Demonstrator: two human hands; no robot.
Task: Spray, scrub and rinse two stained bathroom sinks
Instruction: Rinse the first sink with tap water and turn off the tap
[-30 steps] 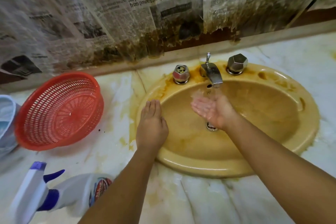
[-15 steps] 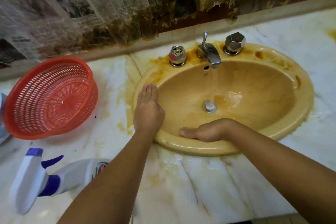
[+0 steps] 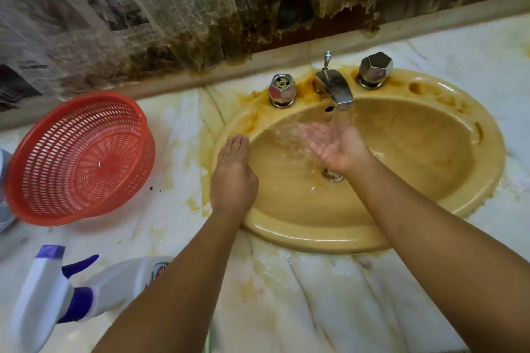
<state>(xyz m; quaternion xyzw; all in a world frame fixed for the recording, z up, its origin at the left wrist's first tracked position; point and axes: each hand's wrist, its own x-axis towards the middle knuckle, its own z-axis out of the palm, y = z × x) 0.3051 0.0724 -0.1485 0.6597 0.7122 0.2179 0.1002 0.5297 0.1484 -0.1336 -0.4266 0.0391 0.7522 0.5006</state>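
Observation:
A yellow oval sink [image 3: 424, 203] with brown stains round its back rim is set in a marble counter. Water runs from the chrome faucet [image 3: 335, 90], which stands between two faceted chrome knobs [image 3: 281, 90] [image 3: 375, 69]. My right hand [image 3: 334, 147] is cupped palm up under the stream, and water splashes off it into the basin above the drain [image 3: 332, 176]. My left hand [image 3: 232, 172] rests flat on the sink's left rim with its fingers straight. A white and purple spray bottle [image 3: 74, 292] lies on its side on the counter at the lower left.
A red plastic basket [image 3: 77, 157] leans tilted on the counter left of the sink, against a pale blue item [image 3: 4, 189] at the frame's edge. Stained newspaper [image 3: 177, 8] covers the wall behind. The marble counter [image 3: 315, 295] in front is wet and yellow-streaked.
My right hand has gone from the sink's near inner wall back up under the running water, palm up. My left hand stays on the rim.

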